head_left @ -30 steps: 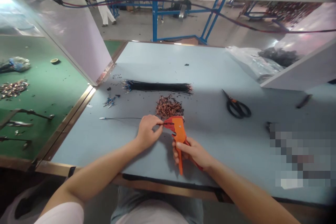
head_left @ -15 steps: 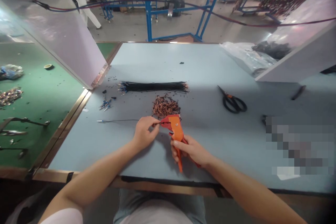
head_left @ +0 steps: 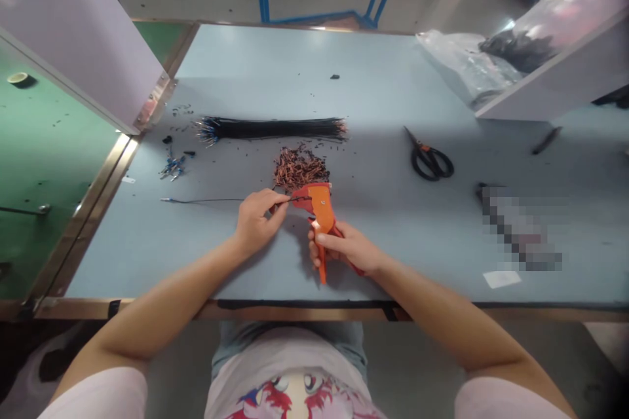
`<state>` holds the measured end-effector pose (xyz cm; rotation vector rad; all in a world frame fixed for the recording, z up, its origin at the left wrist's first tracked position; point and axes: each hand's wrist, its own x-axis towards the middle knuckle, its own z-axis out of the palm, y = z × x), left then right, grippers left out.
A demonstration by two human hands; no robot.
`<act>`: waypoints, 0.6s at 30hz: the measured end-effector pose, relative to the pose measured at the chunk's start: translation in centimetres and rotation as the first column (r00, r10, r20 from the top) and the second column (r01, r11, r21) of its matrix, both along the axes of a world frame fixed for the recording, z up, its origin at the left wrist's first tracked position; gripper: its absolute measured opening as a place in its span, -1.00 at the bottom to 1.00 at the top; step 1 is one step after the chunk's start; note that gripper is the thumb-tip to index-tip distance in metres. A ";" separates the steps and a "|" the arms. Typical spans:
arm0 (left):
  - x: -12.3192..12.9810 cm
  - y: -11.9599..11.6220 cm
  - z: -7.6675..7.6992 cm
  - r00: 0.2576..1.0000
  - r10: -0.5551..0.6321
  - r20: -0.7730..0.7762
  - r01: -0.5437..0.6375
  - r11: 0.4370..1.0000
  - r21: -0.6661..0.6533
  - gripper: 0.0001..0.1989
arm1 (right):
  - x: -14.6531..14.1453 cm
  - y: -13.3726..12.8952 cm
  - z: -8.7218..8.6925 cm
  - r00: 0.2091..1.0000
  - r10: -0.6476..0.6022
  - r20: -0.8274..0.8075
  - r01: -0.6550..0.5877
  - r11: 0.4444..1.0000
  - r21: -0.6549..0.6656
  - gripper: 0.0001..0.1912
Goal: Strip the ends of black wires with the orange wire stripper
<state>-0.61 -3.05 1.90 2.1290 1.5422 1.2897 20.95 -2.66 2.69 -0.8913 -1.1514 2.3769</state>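
Between thumb and fingers, my left hand [head_left: 260, 219] pinches a thin black wire [head_left: 211, 200]. One end of the wire points left and carries a blue and silver terminal [head_left: 168, 200]; the other end reaches into the red jaws of an orange wire stripper [head_left: 322, 206]. My right hand [head_left: 344, 247] is wrapped round the stripper's handles. Just behind the tool lies a heap of copper-coloured and black scraps [head_left: 299, 167]. Farther back, a long bundle of black wires [head_left: 278, 129] lies crosswise, with blue terminals at its left end and bare copper at its right.
Black-handled scissors [head_left: 429, 157] lie to the right, and beyond them a dark thin object [head_left: 547, 141] and a blurred-out item [head_left: 523, 226] by a white paper [head_left: 501, 279]. Several loose blue terminals [head_left: 173, 165] lie at left. Upright panels [head_left: 83, 33] and a plastic bag [head_left: 472, 65] flank the bench.
The view has tilted downward, so the bench sits higher in the picture and the shelf bar has left it. Both hands keep their hold on the wire and the stripper.
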 end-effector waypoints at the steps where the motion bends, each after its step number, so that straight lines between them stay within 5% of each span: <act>1: 0.0 0.0 0.0 1.000 -0.002 0.002 0.002 1.000 -0.003 -0.87 | 0.0 0.0 0.0 1.000 0.005 0.004 -0.005 1.000 0.004 -0.64; 18: 0.2 0.0 0.2 1.000 -0.007 0.012 0.007 1.000 -0.012 -0.90 | 0.1 -0.2 -0.3 0.998 0.014 0.056 -0.018 0.997 0.078 -0.68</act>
